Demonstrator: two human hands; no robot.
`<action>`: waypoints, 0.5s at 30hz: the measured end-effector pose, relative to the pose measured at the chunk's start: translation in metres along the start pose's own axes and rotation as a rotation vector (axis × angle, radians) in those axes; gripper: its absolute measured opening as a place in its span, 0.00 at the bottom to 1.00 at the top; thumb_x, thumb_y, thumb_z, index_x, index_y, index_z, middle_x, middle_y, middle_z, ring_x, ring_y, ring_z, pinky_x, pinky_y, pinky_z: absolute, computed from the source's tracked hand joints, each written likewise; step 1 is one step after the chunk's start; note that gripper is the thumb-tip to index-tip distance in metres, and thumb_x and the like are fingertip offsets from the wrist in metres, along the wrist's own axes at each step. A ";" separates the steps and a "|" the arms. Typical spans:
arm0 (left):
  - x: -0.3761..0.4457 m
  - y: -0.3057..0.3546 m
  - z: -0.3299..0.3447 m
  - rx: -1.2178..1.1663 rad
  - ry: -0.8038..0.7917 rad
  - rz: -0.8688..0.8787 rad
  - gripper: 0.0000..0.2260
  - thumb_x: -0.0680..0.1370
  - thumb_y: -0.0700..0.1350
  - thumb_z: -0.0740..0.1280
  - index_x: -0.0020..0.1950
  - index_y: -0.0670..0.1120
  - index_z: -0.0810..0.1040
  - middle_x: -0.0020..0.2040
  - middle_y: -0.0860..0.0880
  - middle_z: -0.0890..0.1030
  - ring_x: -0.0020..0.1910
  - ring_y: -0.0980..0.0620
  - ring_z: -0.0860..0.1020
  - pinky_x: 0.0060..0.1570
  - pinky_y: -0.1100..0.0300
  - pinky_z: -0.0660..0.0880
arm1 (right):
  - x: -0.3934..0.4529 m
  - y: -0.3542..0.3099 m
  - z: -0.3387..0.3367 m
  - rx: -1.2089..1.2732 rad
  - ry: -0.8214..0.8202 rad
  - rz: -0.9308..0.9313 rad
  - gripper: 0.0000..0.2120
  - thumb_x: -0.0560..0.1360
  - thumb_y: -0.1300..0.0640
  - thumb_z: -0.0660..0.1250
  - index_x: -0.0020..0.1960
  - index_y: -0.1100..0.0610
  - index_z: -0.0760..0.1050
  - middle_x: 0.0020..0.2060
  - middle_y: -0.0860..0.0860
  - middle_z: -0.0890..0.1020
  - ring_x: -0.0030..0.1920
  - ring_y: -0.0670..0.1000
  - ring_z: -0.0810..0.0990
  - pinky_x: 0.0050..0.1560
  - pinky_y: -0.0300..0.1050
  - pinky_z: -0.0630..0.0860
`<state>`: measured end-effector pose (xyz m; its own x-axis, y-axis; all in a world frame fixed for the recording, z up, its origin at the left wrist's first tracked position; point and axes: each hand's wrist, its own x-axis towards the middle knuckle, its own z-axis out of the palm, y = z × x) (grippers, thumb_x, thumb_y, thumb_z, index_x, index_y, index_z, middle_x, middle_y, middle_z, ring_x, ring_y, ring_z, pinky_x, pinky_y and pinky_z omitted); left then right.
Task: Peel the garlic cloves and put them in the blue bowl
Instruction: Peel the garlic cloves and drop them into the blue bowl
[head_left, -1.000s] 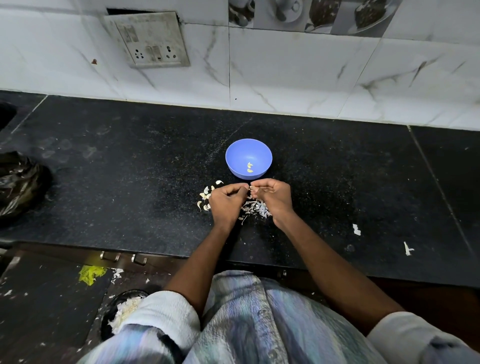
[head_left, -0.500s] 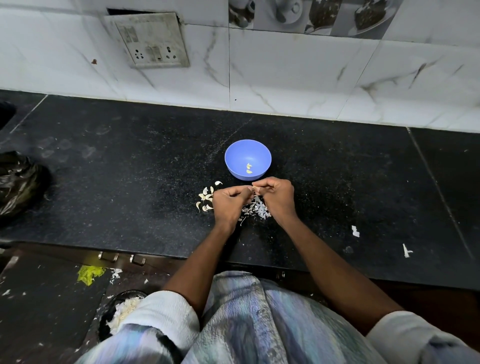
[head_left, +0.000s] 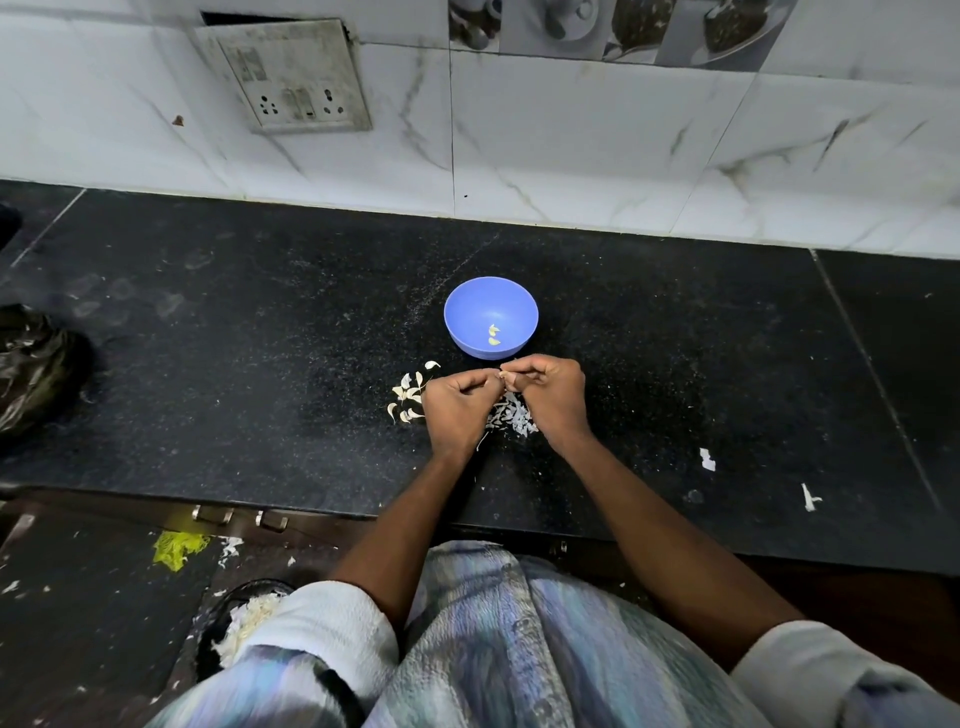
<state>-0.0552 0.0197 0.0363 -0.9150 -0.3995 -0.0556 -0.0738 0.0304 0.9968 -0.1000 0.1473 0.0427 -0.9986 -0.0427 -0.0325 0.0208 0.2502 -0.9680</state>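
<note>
Just in front of the blue bowl, on the black counter, both hands meet over a scatter of papery skins. The left hand and the right hand are curled, their fingertips pinching one small garlic clove between them; it is too small to tell how much skin is left on it. Two peeled cloves lie on the bowl's floor, and a cluster of unpeeled cloves waits on the counter just beside the left hand.

The main risk, as I judge it, is the clove slipping out of so fine a pinch and dropping among the skins below, where pale clove and pale peel would be hard to tell apart. A nail pressed too hard could also break the clove. A careless knuckle could nudge the light bowl, which sits very near the hands.
</note>
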 end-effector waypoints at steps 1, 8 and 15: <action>0.001 0.001 0.000 0.015 0.009 -0.001 0.06 0.76 0.38 0.76 0.45 0.48 0.90 0.39 0.51 0.88 0.42 0.48 0.88 0.47 0.46 0.84 | 0.000 0.000 0.000 0.035 -0.008 0.019 0.09 0.74 0.71 0.73 0.49 0.60 0.87 0.40 0.51 0.88 0.43 0.49 0.88 0.46 0.39 0.82; 0.004 0.002 0.001 0.034 0.046 0.011 0.05 0.76 0.37 0.74 0.46 0.45 0.90 0.39 0.52 0.88 0.42 0.47 0.88 0.48 0.48 0.86 | 0.000 0.000 0.005 0.175 -0.031 0.091 0.06 0.76 0.71 0.71 0.51 0.65 0.84 0.42 0.58 0.88 0.43 0.52 0.88 0.48 0.43 0.84; 0.005 0.002 0.001 0.132 0.081 0.051 0.03 0.75 0.40 0.77 0.47 0.45 0.90 0.37 0.54 0.88 0.39 0.55 0.87 0.45 0.56 0.85 | 0.003 0.004 0.003 0.065 -0.043 0.057 0.08 0.76 0.69 0.72 0.51 0.61 0.85 0.42 0.54 0.88 0.46 0.53 0.88 0.54 0.50 0.85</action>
<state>-0.0602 0.0187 0.0380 -0.8846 -0.4664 0.0053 -0.0843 0.1711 0.9816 -0.1032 0.1453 0.0381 -0.9926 -0.0724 -0.0973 0.0820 0.1901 -0.9783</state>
